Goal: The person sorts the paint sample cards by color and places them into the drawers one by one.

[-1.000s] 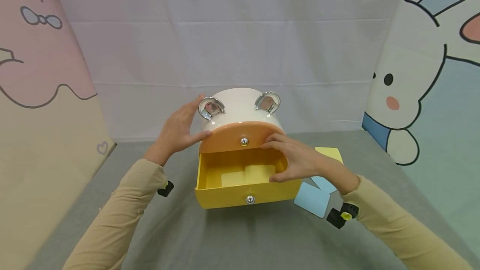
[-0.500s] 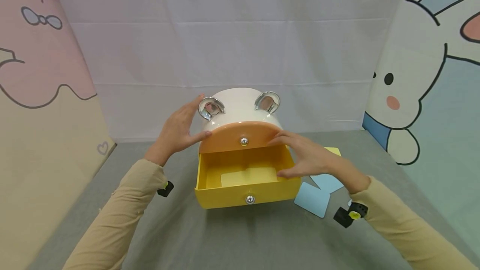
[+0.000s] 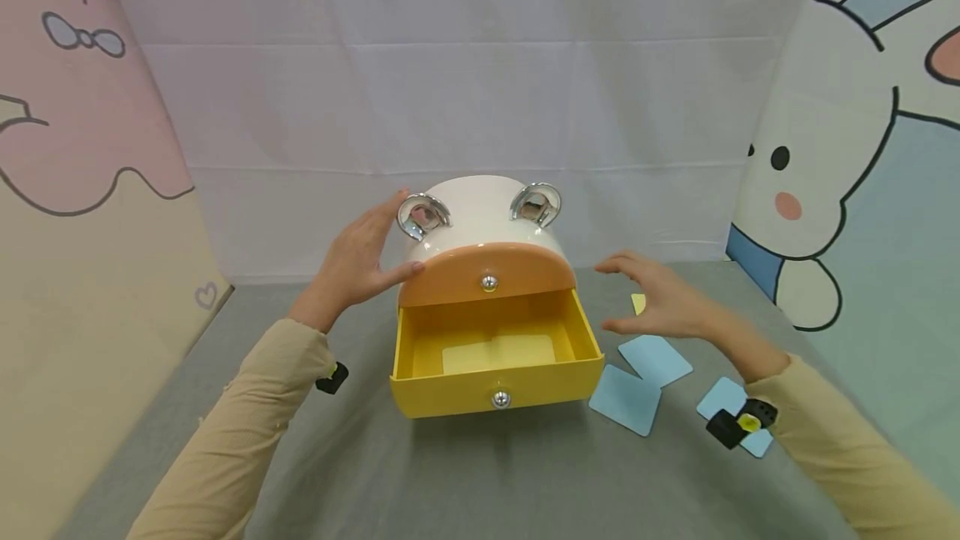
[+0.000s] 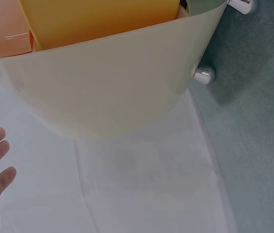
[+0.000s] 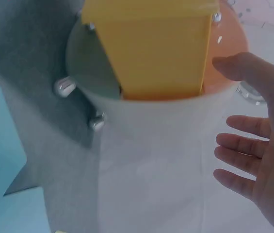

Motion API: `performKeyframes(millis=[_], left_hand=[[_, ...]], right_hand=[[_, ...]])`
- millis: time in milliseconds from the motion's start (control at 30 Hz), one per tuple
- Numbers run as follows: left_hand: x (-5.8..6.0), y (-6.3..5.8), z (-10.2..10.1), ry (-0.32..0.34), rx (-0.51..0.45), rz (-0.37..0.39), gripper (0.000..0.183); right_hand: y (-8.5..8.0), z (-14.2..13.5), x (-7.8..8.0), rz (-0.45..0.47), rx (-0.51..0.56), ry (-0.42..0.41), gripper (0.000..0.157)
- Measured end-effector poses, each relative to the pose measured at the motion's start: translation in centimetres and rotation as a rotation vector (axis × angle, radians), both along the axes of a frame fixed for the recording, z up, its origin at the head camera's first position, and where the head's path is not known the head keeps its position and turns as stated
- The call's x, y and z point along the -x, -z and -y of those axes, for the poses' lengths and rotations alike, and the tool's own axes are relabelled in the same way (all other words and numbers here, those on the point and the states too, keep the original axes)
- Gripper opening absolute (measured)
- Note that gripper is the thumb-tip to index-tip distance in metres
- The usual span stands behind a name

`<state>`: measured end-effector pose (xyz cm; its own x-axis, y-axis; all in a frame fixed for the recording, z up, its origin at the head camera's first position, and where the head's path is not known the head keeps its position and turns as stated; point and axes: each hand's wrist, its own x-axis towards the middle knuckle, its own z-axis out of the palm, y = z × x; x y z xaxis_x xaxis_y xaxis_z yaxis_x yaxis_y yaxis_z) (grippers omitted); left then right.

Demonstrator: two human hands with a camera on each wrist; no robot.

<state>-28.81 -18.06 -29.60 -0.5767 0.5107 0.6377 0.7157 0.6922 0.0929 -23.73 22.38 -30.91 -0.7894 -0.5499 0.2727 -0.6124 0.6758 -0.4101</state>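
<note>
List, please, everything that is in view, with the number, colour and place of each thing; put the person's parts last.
Table: 1, grey, below
Backdrop: 1, white, behind
Printed panels: 2, pink-cream and white-blue, at left and right
Cabinet: 1, white, on the table
Ears: 2, silver, on the cabinet
Drawer front: 1, orange, under the ears
Drawer: 1, yellow, pulled open
Lower front: 1, greenish, beneath the drawer
Knobs: 2 in head view, silver, on the fronts
Pale cards: apparently 2, yellow, inside the drawer
Blue cards: at least 3, right of the cabinet
Yellow card: 1 corner, right
Wrist cameras: 2, black, at the wrists
Sleeves: 2, beige
Left hand: 1, cabinet's left
Right hand: 1, cabinet's right
</note>
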Motion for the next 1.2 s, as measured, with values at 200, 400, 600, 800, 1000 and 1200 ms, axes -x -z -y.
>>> performKeyframes(millis=[200, 400, 600, 800, 1000, 1200], left_hand=[[0.1, 0.0, 0.0, -0.005, -0.002, -0.001, 0.094], [0.0, 0.0, 0.1, -0.006, -0.003, 0.003, 0.094], [0.1, 0.1, 0.1, -0.010, -0.005, 0.006, 0.094], [0.1, 0.1, 0.0, 0.002, -0.005, 0.011, 0.094], [0.1, 0.1, -0.1, -0.001, -0.006, 0.018, 0.094], [0.0, 0.1, 0.0, -0.011, -0.001, 0.028, 0.095]], right_hand=[[2.5, -4.1, 1.9, 0.049, -0.088, 0.168, 0.065], [5.3, -7.2, 3.1, 0.089, -0.137, 0.265, 0.067], [8.6, -9.4, 4.5, 0.117, -0.100, 0.326, 0.060], [11.5, -10.9, 5.7, 0.148, -0.079, 0.382, 0.051], [12.8, -11.4, 6.4, 0.167, -0.066, 0.427, 0.052], [13.3, -11.4, 7.0, 0.194, -0.044, 0.455, 0.052]])
